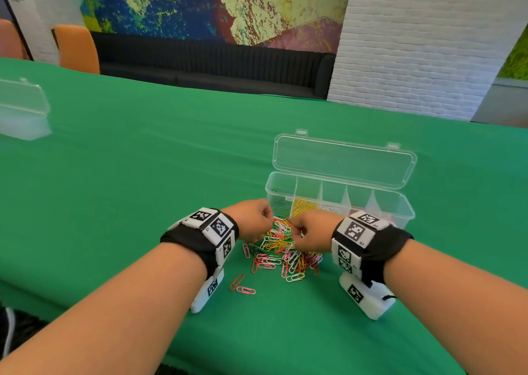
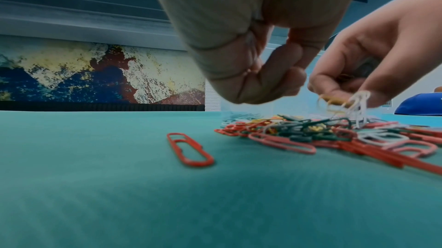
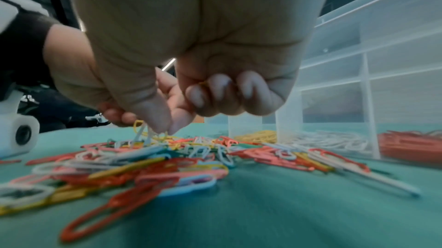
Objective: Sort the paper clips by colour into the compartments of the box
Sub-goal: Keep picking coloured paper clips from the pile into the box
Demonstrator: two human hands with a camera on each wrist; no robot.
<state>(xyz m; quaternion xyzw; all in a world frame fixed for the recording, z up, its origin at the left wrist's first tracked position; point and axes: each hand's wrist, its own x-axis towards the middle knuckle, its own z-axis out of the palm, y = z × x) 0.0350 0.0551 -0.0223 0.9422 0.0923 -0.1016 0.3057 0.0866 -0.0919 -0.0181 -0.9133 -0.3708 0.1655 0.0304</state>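
On a green table [image 1: 143,160], a clear box [image 1: 340,200] stands with its lid tipped back, its long axis running left to right across the far side of the work area. Its row of compartments already holds sorted clips: green at the left end, then yellow, white and red, as far as the views show.

Just in front of the box, on the near side, lies a heap of mixed clips [image 1: 281,249] in red, pink, yellow, green and white. A few strays lie apart at its near left edge, among them a red clip [image 2: 190,149] lying alone with its long axis pointing away from the left wrist.

Both hands hang over the far top of the heap, close to each other, between the heap and the box wall. The right hand [image 1: 310,227] has thumb and forefinger pinched on a small bunch of white and yellow clips [image 2: 354,104] that dangle down, their ends touching the heap; its other fingers [image 3: 220,89] are curled into the palm, possibly over another clip. The left hand [image 1: 251,217] has its fingers curled inward with tips together; whether they hold a clip cannot be told.

Judging by position, the right hand is nearer the box, with the yellow and white compartments lying directly beyond its fingers, so the bunch probably needs separating by colour before dropping.
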